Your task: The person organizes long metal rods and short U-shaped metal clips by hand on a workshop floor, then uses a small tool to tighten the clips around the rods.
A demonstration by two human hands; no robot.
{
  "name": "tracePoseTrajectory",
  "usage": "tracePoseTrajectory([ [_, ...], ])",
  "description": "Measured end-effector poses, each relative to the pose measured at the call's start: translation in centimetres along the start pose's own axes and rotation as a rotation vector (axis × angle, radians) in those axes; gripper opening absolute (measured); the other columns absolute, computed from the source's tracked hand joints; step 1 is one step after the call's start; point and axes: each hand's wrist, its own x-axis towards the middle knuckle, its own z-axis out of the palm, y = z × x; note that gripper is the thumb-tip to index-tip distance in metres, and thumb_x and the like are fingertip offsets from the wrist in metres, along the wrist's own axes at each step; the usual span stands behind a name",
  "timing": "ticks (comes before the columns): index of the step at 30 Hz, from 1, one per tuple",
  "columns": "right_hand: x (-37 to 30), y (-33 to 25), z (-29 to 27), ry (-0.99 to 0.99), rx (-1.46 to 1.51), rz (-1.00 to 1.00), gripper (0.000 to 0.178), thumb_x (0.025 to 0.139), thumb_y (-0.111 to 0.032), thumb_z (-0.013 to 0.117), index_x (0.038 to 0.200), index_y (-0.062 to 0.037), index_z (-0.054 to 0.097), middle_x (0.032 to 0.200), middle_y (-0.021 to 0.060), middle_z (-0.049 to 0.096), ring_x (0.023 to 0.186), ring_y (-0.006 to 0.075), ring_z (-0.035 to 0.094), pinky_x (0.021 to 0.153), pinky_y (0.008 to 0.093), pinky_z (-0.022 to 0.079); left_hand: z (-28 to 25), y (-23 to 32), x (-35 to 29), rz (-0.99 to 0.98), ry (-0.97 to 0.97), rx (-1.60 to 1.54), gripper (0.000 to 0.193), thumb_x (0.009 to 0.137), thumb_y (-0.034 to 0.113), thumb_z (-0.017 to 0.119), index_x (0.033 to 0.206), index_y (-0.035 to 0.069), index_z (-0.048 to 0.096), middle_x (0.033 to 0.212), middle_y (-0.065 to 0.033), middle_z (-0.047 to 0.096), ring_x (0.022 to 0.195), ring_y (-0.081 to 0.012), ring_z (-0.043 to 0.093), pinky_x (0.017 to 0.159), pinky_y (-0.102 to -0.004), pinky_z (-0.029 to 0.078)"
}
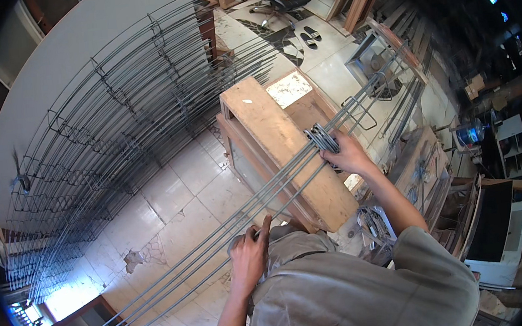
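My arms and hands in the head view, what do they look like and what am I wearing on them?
Your left hand and right hand show no gloves, watch or cables. A loose grey-brown shirt has short, wide sleeves, leaving the forearms bare.

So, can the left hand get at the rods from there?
Probably yes: the left hand is right beside the rods, and nothing visible stands between them.
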Motion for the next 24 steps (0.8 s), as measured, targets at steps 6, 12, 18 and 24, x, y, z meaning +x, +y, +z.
tracePoseTrajectory([
  [6,-1.1,-1.2,0.3,0.154,-0.142,-0.094,0.041,0.077,-0.023,0.068,0.107,0.0015,0.057,0.090,0.0246,0.066,0.086,0.0402,0.065,0.077,0.0482,0.050,1.0,-0.6,0.5,0.082,0.010,0.014,0.061,0.083,0.007,0.057,0.140,0.025,0.048,0.094,-0.0097,0.067,0.057,-0.0253,0.065,0.053,-0.0375,0.052],
  [12,-1.2,-1.0,0.3,0.129,-0.175,-0.090,0.045,0.078,-0.025,0.067,0.111,0.0037,0.055,0.089,0.0252,0.066,0.087,0.0414,0.065,0.076,0.0475,0.051,0.9,-0.5,-0.1,0.172,-0.048,-0.015,0.068,0.081,0.005,0.055,0.145,0.023,0.041,0.099,-0.0122,0.066,0.056,-0.0278,0.064,0.054,-0.0398,0.053],
  [18,-2.0,-2.1,-0.6,0.150,-0.513,-0.093,0.051,0.077,-0.030,0.067,0.115,0.0023,0.055,0.091,0.0235,0.067,0.094,0.0397,0.065,0.097,0.0615,0.035,-0.1,-1.4,0.6,0.226,-0.117,-0.009,0.078,0.075,0.003,0.057,0.148,0.021,0.035,0.100,-0.0132,0.065,0.063,-0.0299,0.065,0.057,-0.0396,0.053],
  [24,-0.9,-2.4,-1.8,-0.007,-0.283,0.013,0.053,0.076,-0.032,0.069,0.117,-0.0001,0.058,0.094,0.0241,0.067,0.099,0.0362,0.064,0.093,0.0504,0.045,-0.7,-1.1,0.1,0.244,-0.210,0.000,0.076,0.078,0.004,0.057,0.149,0.018,0.033,0.099,-0.0145,0.063,0.064,-0.0316,0.064,0.058,-0.0398,0.054],
])
